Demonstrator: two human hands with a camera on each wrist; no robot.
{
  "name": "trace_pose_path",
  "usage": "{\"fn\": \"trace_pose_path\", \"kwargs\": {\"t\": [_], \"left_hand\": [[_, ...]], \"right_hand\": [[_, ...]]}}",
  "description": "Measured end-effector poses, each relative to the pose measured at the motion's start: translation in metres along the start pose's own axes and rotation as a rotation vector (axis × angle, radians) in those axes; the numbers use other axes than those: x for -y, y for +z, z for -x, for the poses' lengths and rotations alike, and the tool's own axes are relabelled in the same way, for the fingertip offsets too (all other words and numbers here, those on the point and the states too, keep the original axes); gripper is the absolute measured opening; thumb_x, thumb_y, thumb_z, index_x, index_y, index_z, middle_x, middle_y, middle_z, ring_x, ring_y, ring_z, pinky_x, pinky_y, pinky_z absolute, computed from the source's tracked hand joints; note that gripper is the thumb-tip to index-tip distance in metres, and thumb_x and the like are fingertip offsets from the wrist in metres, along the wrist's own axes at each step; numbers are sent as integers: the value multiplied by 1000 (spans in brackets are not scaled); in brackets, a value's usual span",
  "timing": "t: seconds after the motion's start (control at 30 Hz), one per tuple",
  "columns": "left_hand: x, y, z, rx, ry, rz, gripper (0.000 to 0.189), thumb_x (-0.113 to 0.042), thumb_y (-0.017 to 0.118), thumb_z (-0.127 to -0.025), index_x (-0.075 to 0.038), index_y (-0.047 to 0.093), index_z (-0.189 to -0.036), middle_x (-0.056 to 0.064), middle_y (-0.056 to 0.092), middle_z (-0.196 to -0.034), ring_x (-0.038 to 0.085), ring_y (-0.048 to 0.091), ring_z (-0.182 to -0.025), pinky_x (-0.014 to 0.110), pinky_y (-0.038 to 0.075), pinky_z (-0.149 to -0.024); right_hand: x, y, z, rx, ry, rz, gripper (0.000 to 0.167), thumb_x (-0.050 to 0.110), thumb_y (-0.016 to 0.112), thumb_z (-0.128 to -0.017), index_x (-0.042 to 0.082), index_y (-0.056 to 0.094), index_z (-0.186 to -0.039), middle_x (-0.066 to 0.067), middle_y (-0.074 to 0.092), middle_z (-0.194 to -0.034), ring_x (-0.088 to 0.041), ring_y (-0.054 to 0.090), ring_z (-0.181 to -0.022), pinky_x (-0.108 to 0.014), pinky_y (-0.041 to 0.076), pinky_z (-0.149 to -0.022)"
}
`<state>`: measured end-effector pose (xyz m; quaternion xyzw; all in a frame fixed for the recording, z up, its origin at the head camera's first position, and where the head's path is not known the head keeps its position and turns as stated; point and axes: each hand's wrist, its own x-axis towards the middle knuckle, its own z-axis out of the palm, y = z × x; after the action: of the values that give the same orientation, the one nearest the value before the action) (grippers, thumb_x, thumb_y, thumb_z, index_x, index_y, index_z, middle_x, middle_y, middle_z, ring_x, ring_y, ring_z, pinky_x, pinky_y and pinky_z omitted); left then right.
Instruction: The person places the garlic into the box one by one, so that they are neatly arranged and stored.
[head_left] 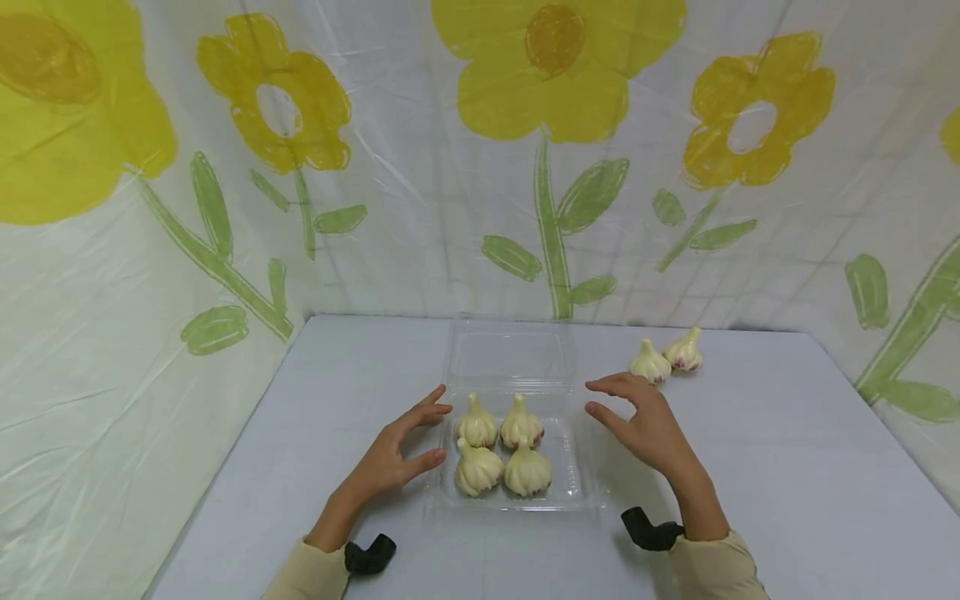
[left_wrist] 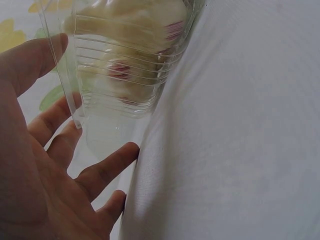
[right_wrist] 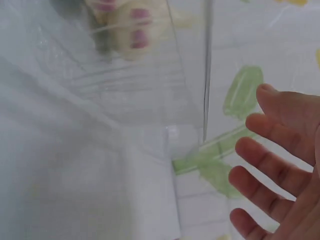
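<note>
A clear plastic clamshell box (head_left: 567,462) stands on the table with its lid (head_left: 510,350) laid back toward the wall. Several garlic bulbs (head_left: 527,473) sit inside, grouped in the left and middle part, stems pointing away. My left hand (head_left: 386,457) is at the box's left side, fingers spread. In the left wrist view, its thumb and fingertips (left_wrist: 61,44) come right at the clear rim. Off the box's right side hovers my right hand (head_left: 648,423), fingers parted and holding nothing; the right wrist view shows them apart from the plastic edge.
Two more garlic bulbs (head_left: 684,352) lie at the back right of the table, just beyond my right hand. A white cloth (head_left: 780,450) covers the table. Behind it hangs a curtain (head_left: 405,233) with painted yellow flowers. Black camera mounts (head_left: 651,530) sit on both wrists.
</note>
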<state>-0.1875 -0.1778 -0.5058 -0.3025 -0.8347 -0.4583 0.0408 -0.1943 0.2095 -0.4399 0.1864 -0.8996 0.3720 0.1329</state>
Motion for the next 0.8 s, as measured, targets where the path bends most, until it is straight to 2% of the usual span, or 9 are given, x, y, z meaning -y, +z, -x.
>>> {"fn": "trace_pose_path", "kwargs": {"t": [0.2, 0.53, 0.8], "left_hand": [[-1, 0, 0, 6, -6, 6, 57, -18, 73, -92, -9, 53, -145, 15, 32, -166, 30, 59, -132, 49, 46, -110], [-1, 0, 0, 5, -5, 2, 57, -17, 73, -92, -9, 53, -145, 16, 33, -166, 29, 60, -131, 51, 45, -111], [1, -1, 0, 4, -8, 2, 57, -19, 73, -93, -9, 53, -145, 16, 33, -166, 30, 60, -131, 52, 45, -110]], "right_hand": [[-12, 0, 0, -42, 62, -12, 30, 15, 75, -93, 5, 73, -121, -15, 70, -121, -39, 64, -109, -61, 51, -91], [-23, -2, 1, -84, 176, 25, 38, 18, 73, -95, 4, 67, -130, -21, 66, -125, -40, 63, -108, -54, 48, -91], [-26, -1, 1, -144, 202, 26, 42, 12, 74, -92, 0, 65, -132, -26, 66, -125, -44, 64, -106, -56, 50, -90]]}}
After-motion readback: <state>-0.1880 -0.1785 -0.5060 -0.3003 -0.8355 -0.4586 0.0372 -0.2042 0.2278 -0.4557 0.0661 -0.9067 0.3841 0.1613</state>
